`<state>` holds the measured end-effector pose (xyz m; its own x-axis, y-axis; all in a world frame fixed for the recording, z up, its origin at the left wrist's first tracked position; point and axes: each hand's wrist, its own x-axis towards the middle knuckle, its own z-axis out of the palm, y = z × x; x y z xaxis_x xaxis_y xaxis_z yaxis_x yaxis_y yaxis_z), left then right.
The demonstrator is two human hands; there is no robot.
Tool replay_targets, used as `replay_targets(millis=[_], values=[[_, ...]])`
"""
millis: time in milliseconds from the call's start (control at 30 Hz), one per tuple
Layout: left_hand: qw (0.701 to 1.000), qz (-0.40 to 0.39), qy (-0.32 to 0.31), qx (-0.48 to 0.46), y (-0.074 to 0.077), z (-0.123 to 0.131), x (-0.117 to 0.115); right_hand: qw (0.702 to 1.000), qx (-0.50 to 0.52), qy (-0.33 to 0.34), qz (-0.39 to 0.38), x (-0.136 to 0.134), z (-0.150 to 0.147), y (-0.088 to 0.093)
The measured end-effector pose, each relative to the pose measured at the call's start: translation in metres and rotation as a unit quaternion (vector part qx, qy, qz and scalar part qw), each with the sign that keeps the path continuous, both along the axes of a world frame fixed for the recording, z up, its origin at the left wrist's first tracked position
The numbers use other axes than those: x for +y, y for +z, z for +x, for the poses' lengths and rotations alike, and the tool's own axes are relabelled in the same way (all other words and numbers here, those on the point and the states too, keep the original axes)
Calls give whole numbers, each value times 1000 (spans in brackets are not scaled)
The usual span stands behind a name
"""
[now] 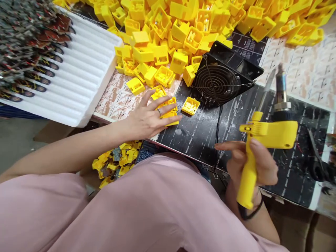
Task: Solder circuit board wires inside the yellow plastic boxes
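Note:
My left hand [149,117] lies with its fingers spread over several yellow plastic housings [172,118] at the table's front edge, partly covering them. Just right of those, a single yellow housing [190,106] rests on the black mat, its inside facing up. My right hand [252,162] is wrapped round the yellow handle of a soldering tool [250,168], whose metal tip points up and away. Its index finger is stretched out to the left. A second yellow and black tool part with a metal barrel [280,87] shows beside the tip.
A black fan [216,78] stands behind the mat, its cable running forward. Yellow housings [181,31] are heaped at the back. A white foam tray [86,66] with circuit boards is at left. Scissors [317,161] lie at right. Below the table edge sits a pile of yellow pieces [126,157].

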<state>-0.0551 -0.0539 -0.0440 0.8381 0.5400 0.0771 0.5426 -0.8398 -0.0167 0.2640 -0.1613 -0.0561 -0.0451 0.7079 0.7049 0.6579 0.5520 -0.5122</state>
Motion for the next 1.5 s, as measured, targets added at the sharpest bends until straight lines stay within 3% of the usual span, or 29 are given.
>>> replay_targets(millis=[133,267,367,500,600,767,900,1067,1133,1233,1300,1500], values=[[998,-21,-61,14,-6,-5,-17,989,-132,68,0,24,-6,16],[995,-31,-74,-58,-12,-8,-24,957,-260,126,4,65,-15,24],[991,27,-25,-126,-16,-11,-26,928,-330,167,-40,98,-23,14],[989,62,47,-127,-17,-5,-31,922,-315,199,-106,122,-31,-8],[994,53,36,-88,-12,6,-35,925,-309,185,-118,113,-35,-10],[1000,6,-6,-26,5,15,-23,932,-321,135,-103,59,-33,7],[997,-33,-63,31,15,20,-6,928,-290,182,-144,28,-27,16],[994,-47,-86,50,20,30,-1,928,-256,211,-168,22,-20,15],[997,-45,-43,36,26,29,0,934,-246,203,-158,21,-19,11],[994,-21,110,9,37,27,9,947,-224,187,-131,18,-21,4],[985,-15,169,10,39,27,20,955,-211,177,-112,17,-26,0],[988,-79,128,21,24,53,57,958,-231,152,-73,20,-45,-5]])
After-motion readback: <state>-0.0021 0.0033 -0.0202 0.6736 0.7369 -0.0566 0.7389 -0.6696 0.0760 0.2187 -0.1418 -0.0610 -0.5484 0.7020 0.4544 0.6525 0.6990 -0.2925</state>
